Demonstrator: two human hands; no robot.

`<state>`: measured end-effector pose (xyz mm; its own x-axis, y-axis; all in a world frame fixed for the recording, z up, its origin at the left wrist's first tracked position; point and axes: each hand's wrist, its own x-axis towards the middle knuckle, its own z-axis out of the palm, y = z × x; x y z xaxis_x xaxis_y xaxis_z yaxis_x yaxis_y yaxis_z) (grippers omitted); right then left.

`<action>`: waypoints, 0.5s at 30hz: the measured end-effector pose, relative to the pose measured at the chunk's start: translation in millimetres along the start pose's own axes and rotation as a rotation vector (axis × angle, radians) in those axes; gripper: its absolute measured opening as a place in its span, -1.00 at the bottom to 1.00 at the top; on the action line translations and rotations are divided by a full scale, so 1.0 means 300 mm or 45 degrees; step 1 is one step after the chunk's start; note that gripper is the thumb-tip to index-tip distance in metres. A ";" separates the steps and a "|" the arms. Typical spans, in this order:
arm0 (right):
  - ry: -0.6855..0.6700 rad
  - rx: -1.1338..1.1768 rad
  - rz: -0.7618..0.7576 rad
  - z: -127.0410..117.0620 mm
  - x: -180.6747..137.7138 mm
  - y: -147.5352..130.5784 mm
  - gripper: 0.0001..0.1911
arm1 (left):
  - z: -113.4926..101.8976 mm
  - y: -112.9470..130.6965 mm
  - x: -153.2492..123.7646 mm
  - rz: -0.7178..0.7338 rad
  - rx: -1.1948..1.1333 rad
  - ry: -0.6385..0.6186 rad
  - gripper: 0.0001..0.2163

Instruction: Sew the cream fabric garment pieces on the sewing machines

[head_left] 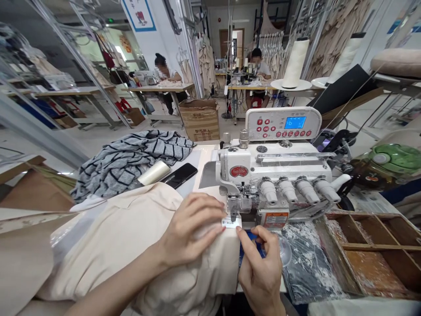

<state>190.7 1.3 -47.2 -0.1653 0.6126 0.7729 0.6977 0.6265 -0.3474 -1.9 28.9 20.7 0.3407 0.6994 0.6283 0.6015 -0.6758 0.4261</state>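
My left hand (197, 224) lies on a beige fabric garment (131, 228), fingers stretched toward the needle area of a white overlock sewing machine (272, 162). A small white label (231, 222) with dark print rests on the cloth at the presser foot (234, 213). The left thumb touches the label's left side. My right hand (261, 263) is at the garment's right edge. One of its digits meets the label's right corner, while the others bend apart from it with no object visible between them.
Striped grey fabric (138, 153), a roll of clear tape (154, 172) and a black phone (180, 175) lie left of the machine. A compartmented wooden tray (371, 246) is at the right. Thread cones (296, 63) stand behind. Two people work at tables farther back, beyond a cardboard box (199, 119).
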 end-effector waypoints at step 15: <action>0.315 0.237 0.197 0.066 -0.004 0.007 -0.46 | 0.049 -0.187 0.132 -0.330 -0.133 0.035 -0.86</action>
<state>178.6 11.4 -59.6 0.1224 0.5865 0.8007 0.5586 0.6261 -0.5440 -11.6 97.9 12.1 0.1650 0.8465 0.5063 0.5878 -0.4966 0.6387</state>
